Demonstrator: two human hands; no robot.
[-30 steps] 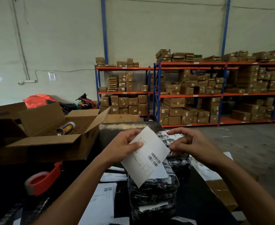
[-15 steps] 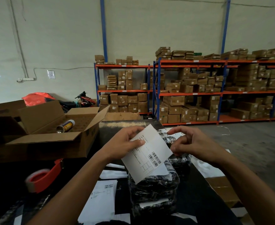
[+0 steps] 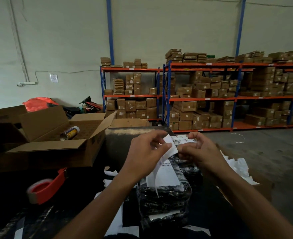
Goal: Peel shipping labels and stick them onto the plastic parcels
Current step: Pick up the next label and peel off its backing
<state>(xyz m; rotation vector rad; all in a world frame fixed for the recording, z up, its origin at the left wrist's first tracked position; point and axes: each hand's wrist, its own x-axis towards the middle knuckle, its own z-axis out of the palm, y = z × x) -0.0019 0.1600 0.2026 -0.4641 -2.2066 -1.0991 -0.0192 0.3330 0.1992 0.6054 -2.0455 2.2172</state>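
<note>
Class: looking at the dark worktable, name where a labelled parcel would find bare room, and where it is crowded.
Bare patches: between the tape dispenser and the parcel stack, and behind the hands beside the open box. Crowded: paper scraps at the right edge.

both hands raised together at mid-view, left hand (image 3: pixel 146 152) and right hand (image 3: pixel 200 150) with fingers curled, pinching.

Both hands hold a white shipping label (image 3: pixel 166 171) above a stack of black plastic parcels (image 3: pixel 164 202) on the dark bench (image 3: pixel 211 211). The left hand (image 3: pixel 145 156) and right hand (image 3: pixel 201 152) pinch its top edge. A red tape dispenser (image 3: pixel 47 188) lies near left, and an open cardboard box (image 3: pixel 56 140) sits beyond it.
</note>
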